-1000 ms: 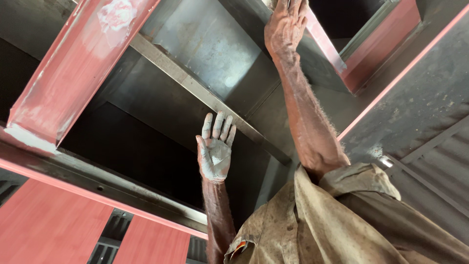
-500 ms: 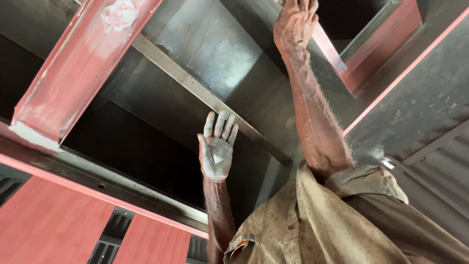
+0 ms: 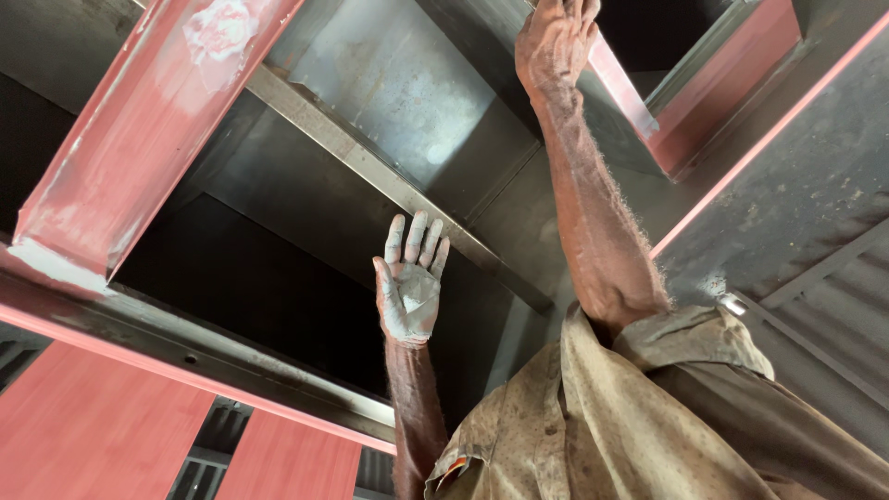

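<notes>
Red-painted steel beam [image 3: 139, 139] is seen slanting across the upper left, with a grey metal crossbar [image 3: 370, 171] running beneath the dull grey ceiling panel [image 3: 407, 83]. Left hand [image 3: 410, 287], coated in pale grey paint, is held up flat, fingers spread apart, palm empty, just below the crossbar. Right hand [image 3: 556, 42] is raised higher, pressed against the dark steel edge; its grip cannot be told. A stained khaki shirt sleeve [image 3: 685, 338] is visible below.

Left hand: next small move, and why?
Probably lift the left hand a little, onto the grey steel bar just above its fingertips. Its grey-smeared palm is open, holds nothing and touches nothing, while the right hand is up by the red beam, its grip cut off by the frame.
</notes>
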